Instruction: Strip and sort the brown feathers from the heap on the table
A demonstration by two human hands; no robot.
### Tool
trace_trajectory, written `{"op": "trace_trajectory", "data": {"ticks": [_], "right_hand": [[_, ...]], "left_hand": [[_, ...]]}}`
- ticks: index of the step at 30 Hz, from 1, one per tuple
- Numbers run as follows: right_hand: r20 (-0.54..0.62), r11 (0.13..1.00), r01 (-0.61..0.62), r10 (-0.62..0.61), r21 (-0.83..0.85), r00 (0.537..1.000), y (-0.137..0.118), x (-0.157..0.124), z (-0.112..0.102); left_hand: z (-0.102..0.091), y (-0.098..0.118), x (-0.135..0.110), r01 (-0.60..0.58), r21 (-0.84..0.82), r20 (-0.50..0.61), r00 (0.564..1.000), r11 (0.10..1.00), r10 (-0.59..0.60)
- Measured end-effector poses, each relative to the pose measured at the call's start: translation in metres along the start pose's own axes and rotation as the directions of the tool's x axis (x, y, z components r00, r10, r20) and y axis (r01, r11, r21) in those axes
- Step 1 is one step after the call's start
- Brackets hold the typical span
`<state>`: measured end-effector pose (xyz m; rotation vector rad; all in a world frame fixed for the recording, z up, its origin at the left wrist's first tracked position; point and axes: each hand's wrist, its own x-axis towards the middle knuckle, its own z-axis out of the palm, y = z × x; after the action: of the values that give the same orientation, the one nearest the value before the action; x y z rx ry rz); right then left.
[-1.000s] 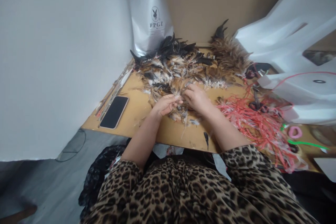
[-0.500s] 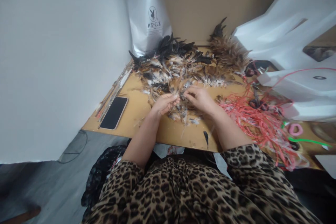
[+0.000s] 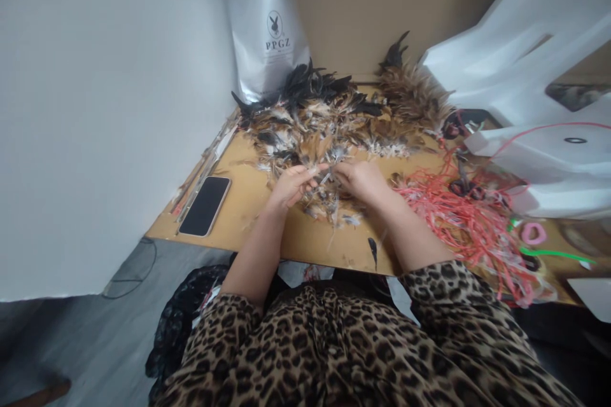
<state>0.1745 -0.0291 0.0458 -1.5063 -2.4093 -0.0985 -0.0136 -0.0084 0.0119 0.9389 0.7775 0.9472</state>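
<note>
My left hand (image 3: 294, 184) pinches the base of a small bunch of brown feathers (image 3: 314, 145) over the table's middle. Close on its right, my right hand (image 3: 359, 178) is closed, thumb and forefinger together near the same quill ends; what it pinches is too small and blurred to name. A heap of loose brown, white and black feathers (image 3: 305, 116) spreads behind both hands. Smaller feather scraps (image 3: 329, 211) lie beneath them.
A phone (image 3: 205, 206) lies at the left, a silver bag (image 3: 267, 25) behind the heap. Pink-red strips (image 3: 458, 219) and dark-handled scissors (image 3: 464, 186) are at right, beside white sheeting (image 3: 563, 178). A brown feather bundle (image 3: 414, 96) stands at the back right. One black feather (image 3: 373, 251) lies near the front edge.
My right hand has turned slightly, its fingers curling in more. My left forefinger now stretches toward it. The view has shifted a little; the feather bunch stays in my left hand.
</note>
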Motion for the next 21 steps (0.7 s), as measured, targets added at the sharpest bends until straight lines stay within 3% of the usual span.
{"op": "trace_trajectory", "data": {"ticks": [6, 13, 21], "right_hand": [[-0.001, 0.995, 0.088, -0.088, -0.040, 0.996, -0.006, 0.000, 0.003], [-0.085, 0.970, 0.100, -0.083, 0.219, 0.993, 0.001, 0.003, 0.009], [-0.005, 0.999, -0.018, 0.019, 0.027, 1.000, -0.003, 0.001, -0.002]], "left_hand": [[0.004, -0.011, 0.004, 0.084, -0.008, 0.053, 0.995, 0.996, -0.083], [0.002, -0.013, 0.007, 0.026, 0.019, -0.044, 0.999, 0.999, -0.025], [0.007, -0.015, 0.009, -0.040, 0.224, -0.185, 0.979, 0.974, 0.082]]}}
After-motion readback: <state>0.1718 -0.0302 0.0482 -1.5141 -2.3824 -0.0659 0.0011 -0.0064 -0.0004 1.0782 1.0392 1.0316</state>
